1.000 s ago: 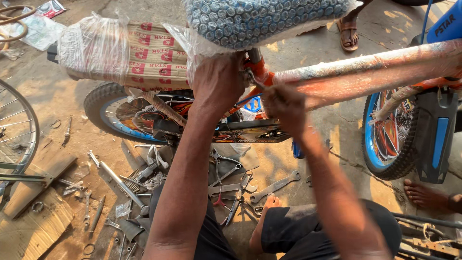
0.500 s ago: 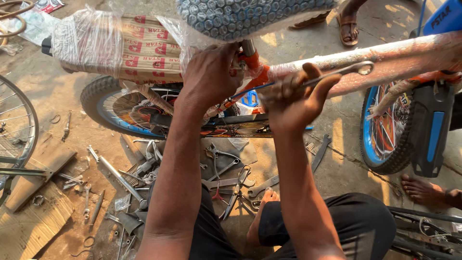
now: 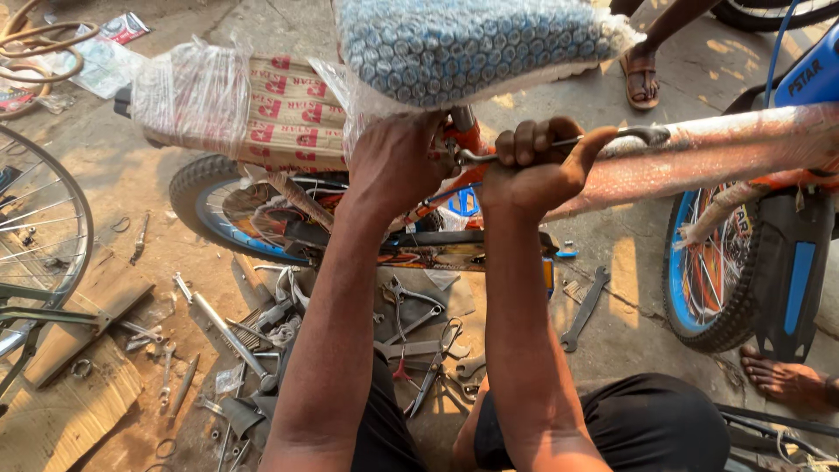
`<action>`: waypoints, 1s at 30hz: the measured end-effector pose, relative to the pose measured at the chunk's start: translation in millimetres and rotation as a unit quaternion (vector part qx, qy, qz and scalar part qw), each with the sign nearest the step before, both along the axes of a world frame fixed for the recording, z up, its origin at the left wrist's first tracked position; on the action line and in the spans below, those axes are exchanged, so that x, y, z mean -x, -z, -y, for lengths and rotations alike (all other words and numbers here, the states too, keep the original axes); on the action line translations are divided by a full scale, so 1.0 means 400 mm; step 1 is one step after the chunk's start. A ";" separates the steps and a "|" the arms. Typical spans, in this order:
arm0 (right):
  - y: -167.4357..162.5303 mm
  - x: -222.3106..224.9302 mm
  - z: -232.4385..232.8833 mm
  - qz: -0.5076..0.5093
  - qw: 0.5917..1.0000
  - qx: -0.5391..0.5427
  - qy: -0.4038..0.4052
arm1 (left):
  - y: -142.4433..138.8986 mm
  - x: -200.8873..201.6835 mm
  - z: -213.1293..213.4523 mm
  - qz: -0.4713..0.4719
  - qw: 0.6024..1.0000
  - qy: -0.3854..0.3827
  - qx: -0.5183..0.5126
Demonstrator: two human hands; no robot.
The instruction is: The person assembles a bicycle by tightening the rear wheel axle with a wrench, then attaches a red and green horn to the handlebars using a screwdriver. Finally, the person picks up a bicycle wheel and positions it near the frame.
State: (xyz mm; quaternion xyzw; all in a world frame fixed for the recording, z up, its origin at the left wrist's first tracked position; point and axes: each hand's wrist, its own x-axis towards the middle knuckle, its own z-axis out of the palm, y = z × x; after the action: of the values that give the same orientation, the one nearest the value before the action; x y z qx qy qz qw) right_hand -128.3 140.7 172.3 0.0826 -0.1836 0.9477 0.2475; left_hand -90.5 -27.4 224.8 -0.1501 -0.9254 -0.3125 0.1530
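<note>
An orange bicycle wrapped in clear plastic [image 3: 699, 162] stands in front of me, its saddle covered in blue bubble wrap [image 3: 472, 44]. My right hand [image 3: 537, 166] is closed around a steel spanner [image 3: 642, 134] whose jaw sits at the seat clamp, its ring end pointing right along the top tube. My left hand [image 3: 398, 162] presses against the seat post area just below the saddle, fingers curled over the clamp; whether it grips something small is hidden.
Pliers, spanners and other tools [image 3: 419, 323] lie scattered on the ground between my knees. A loose wheel [image 3: 35, 227] stands at left. The cardboard-wrapped rear carrier [image 3: 253, 109] sticks out left. Another person's bare foot [image 3: 786, 376] is at right, a sandalled foot [image 3: 642, 79] beyond.
My right hand has swung the spanner up to near level along the top tube. The left hand has stayed at the seat clamp.
</note>
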 end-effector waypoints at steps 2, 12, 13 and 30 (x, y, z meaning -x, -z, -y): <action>0.003 0.007 0.012 0.009 0.999 -0.028 0.031 | 0.003 0.003 -0.004 0.001 1.000 -0.006 -0.005; 0.088 0.124 -0.014 0.039 0.999 0.025 -0.021 | 0.021 0.012 -0.020 -0.016 0.999 -0.037 -0.025; 0.093 0.118 -0.032 0.047 0.998 0.014 -0.027 | 0.024 0.012 -0.021 -0.002 0.999 -0.041 -0.026; -0.047 -0.036 -0.144 -0.146 0.378 -0.872 0.277 | 0.052 0.030 -0.024 -0.038 0.998 -0.044 0.014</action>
State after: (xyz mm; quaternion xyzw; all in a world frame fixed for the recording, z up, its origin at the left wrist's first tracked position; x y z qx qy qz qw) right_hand -113.9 198.4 191.1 0.3341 -0.8821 0.1173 0.3107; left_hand -102.7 -17.9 203.8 -0.1230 -0.9290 -0.2866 0.1993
